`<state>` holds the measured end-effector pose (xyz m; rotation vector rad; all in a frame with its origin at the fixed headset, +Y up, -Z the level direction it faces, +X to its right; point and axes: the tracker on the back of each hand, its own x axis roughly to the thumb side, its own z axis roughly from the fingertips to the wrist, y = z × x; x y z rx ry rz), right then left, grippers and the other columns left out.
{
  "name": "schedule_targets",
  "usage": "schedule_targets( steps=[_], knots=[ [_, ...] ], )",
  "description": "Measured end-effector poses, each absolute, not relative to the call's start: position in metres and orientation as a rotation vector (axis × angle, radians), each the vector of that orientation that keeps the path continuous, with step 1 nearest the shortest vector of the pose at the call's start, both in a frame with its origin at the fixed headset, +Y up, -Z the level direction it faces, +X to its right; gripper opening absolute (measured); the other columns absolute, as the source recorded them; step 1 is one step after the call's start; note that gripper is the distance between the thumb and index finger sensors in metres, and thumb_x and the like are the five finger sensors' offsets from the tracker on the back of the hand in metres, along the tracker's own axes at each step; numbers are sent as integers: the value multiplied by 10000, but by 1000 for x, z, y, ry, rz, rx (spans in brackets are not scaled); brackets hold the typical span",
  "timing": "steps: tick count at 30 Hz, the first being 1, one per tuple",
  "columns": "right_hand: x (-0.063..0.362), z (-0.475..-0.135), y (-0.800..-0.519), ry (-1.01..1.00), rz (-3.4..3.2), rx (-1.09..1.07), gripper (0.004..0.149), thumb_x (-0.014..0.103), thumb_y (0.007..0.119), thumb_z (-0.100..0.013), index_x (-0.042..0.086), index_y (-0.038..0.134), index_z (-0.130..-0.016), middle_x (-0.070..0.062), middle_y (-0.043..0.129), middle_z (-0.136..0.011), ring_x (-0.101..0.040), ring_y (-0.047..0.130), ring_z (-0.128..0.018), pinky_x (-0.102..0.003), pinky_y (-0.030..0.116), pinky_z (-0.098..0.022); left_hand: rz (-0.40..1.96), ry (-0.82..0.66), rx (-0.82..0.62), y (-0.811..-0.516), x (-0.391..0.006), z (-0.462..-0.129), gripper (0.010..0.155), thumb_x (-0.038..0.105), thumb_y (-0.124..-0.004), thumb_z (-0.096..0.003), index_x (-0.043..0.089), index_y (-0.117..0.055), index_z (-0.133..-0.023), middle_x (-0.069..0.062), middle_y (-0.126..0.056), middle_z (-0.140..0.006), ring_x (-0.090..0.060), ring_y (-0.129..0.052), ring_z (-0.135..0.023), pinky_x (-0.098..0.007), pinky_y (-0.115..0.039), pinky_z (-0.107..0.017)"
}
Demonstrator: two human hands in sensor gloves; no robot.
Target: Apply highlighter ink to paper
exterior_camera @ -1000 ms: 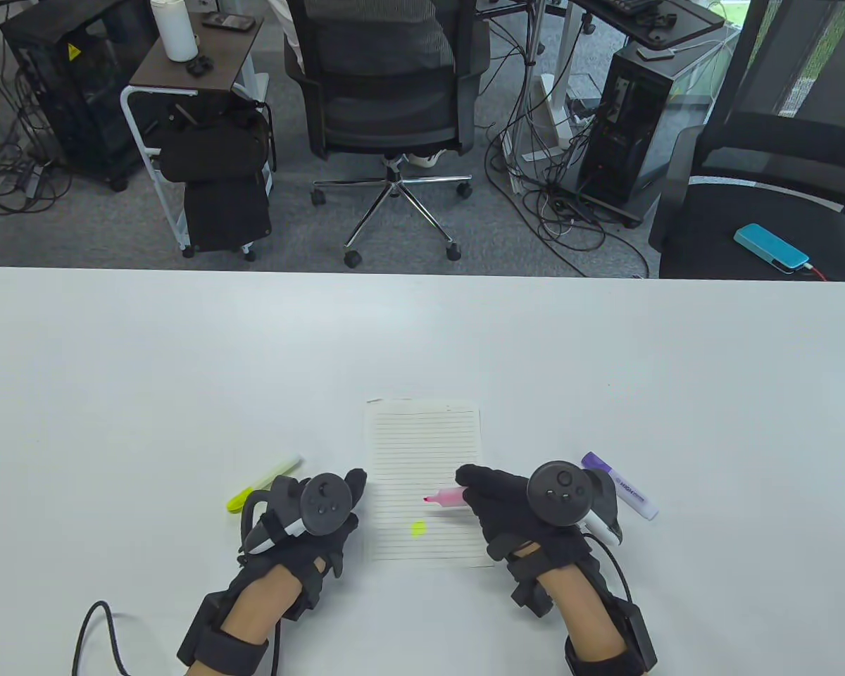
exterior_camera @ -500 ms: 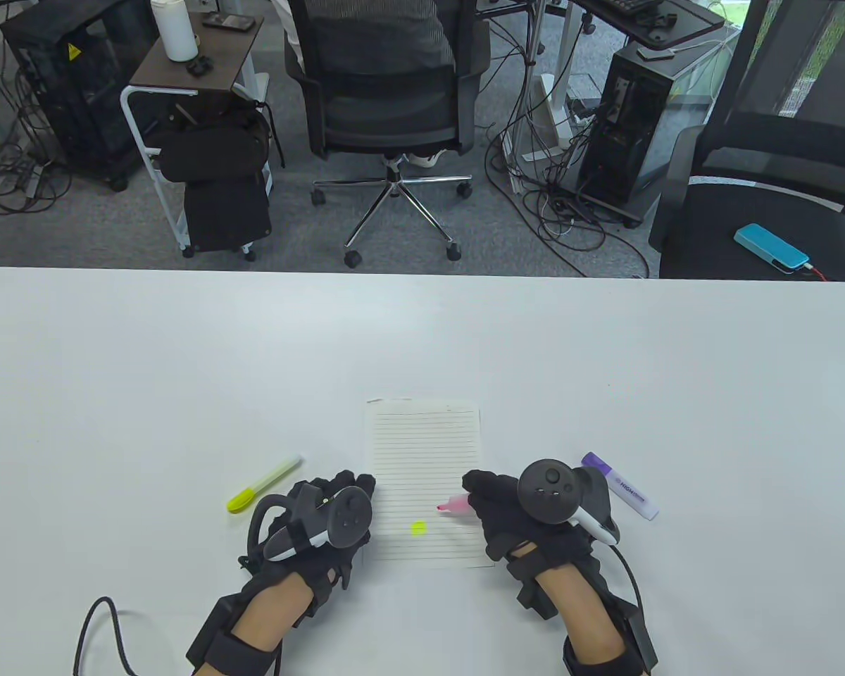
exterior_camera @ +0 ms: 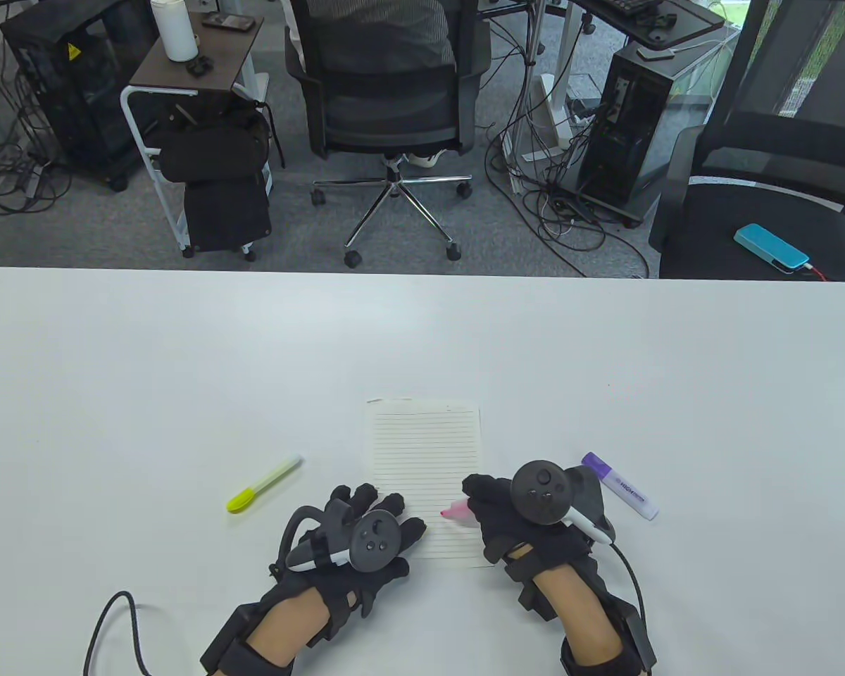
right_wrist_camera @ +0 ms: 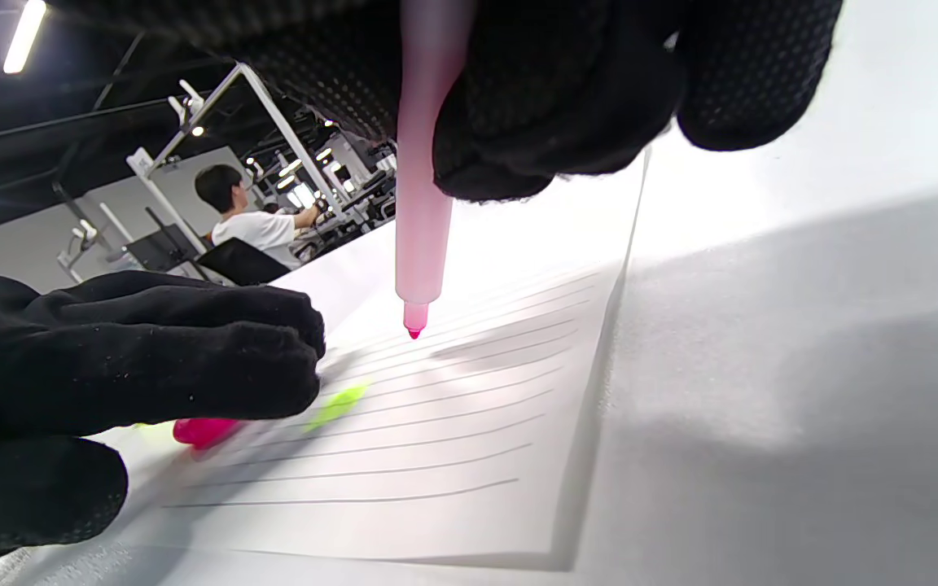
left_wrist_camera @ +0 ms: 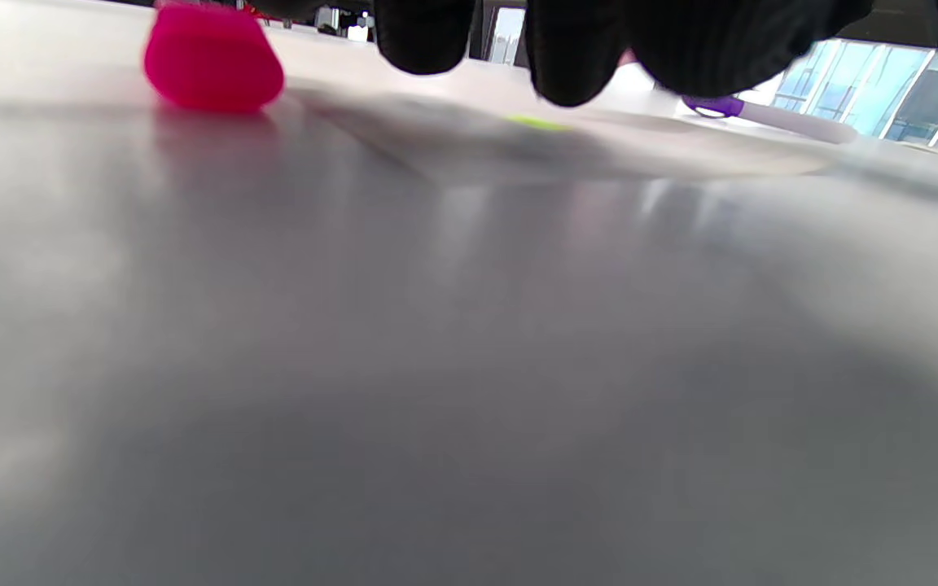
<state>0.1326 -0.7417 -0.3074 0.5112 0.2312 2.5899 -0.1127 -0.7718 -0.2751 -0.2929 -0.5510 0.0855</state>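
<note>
My right hand point(exterior_camera: 514, 521) pinches the pink highlighter point(right_wrist_camera: 422, 187), tip at nine o'clock just above the paper point(exterior_camera: 426, 440); my left hand's point(exterior_camera: 366, 542) relaxed fingers point(exterior_camera: 393, 504) rest on it.

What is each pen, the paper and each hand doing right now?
Pink pen: uncapped, gripped, tip just above paper.
Pink cap: off, lying on table.
Yellow pen: lying on table.
Purple pen: capped, lying.
Paper: flat, yellow mark.
Left hand: resting on paper.
Right hand: gripping pink pen.

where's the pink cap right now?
The pink cap lies on the table just left of the lined paper, near the left hand. The table view hides it; both wrist views show it.
</note>
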Motion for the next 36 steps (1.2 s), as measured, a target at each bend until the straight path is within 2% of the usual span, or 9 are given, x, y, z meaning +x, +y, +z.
schedule_targets(
  steps=[16, 22, 36],
  knots=[
    [122, -306, -746, 235, 2652, 533, 389, 310, 743, -614, 183, 755, -982, -167, 912, -715, -299, 910, -427, -609, 705, -571, 89, -531, -357, -776, -113, -276, 628, 559, -695, -438, 408, -599, -1040, 9, -453, -1171, -439, -376, -1074, -691, -274, -716],
    [121, -304, -741, 320, 2642, 534, 372, 301, 760, -600, 167, 789, -946, -174, 932, -674, -302, 916, -389, -609, 720, -558, 94, -528, -368, -776, -113, -276, 630, 561, -692, -440, 410, -590, -1043, 12, -441, -1172, -436, -371, -1075, -690, -274, -718],
    [120, -304, -744, 220, 2645, 521, 389, 311, 734, -621, 169, 746, -983, -167, 907, -719, -301, 910, -434, -607, 705, -571, 97, -525, -381, -776, -114, -277, 636, 565, -690, -439, 413, -576, -1046, 16, -424, -1174, -433, -374, -1076, -687, -282, -719]
  ],
)
